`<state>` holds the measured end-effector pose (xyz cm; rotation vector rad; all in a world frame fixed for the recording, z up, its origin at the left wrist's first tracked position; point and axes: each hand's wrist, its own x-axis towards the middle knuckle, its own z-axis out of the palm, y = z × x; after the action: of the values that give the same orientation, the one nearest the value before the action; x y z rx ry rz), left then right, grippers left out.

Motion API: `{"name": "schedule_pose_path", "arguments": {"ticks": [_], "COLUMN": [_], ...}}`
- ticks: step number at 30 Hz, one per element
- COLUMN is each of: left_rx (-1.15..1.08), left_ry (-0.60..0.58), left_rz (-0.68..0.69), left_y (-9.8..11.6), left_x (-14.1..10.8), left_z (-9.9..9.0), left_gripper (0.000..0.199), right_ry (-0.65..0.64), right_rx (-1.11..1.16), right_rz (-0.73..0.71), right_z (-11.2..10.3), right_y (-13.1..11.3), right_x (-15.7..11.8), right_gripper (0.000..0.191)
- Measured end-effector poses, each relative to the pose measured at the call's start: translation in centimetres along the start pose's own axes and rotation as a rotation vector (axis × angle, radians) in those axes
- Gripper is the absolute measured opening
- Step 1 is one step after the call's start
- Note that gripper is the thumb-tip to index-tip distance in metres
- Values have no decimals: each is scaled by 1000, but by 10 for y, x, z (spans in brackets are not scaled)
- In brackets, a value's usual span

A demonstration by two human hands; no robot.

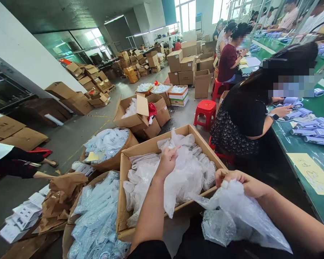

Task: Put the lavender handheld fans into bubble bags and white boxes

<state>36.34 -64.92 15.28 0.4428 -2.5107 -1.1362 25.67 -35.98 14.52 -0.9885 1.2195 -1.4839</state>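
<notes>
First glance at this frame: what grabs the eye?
Dead centre, the left hand reaches into an open cardboard box heaped with clear plastic bags, while the right hand grips another clear bag at lower right. Right of that, a seated co-worker works at a green bench strewn with blue parts; a red stool stands behind.

The cardboard box (151, 147) is plain brown and holds clear, whitish plastic bags (186, 172). Left of the box, pale blue packets (97, 216) fill another brown carton; behind it stands a bright red stool (206, 109). Right of the box runs a dark green table (302, 144) bearing a pale yellow sheet (311, 172).
</notes>
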Motion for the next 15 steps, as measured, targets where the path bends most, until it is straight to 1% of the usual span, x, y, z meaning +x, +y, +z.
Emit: {"name": "schedule_pose_path", "arguments": {"ticks": [1, 2, 3, 5, 7, 9, 10, 11, 14, 15], "left_rx": [-59, -111, -156, -229, -287, -369, -434, -521, -847, -939], "left_ry": [-60, -120, -172, -243, -286, -303, -287, -240, 27, 66], "left_rz": [10, 6, -4, -24, -17, -22, -44, -83, -224, -252], "left_y": [14, 28, 41, 63, 77, 80, 78, 74, 59, 54], "left_x": [-4, -9, -15, -29, -43, -56, -61, -65, -76, -79], "left_z": [-4, -6, -6, -4, -1, -1, -1, 0, 9, 16], "left_gripper": [32, 38, 40, 38, 37, 42, 44, 46, 52, 57], "right_ry": [-59, -90, -106, -126, -138, -150, -158, -159, -108, -74], "right_rx": [-108, -233, -354, -532, -621, -627, -604, -574, -480, -458], "right_rz": [-56, -120, -174, -239, -275, -301, -307, -306, -282, -269], "right_z": [3, 6, 9, 15, 17, 16, 14, 13, 10, 10], "right_y": [-14, -27, -39, -56, -62, -59, -56, -52, -41, -38], "right_x": [3, 6, 9, 13, 17, 21, 23, 24, 27, 27], "right_gripper": [14, 13, 13, 15, 17, 18, 18, 19, 17, 16]}}
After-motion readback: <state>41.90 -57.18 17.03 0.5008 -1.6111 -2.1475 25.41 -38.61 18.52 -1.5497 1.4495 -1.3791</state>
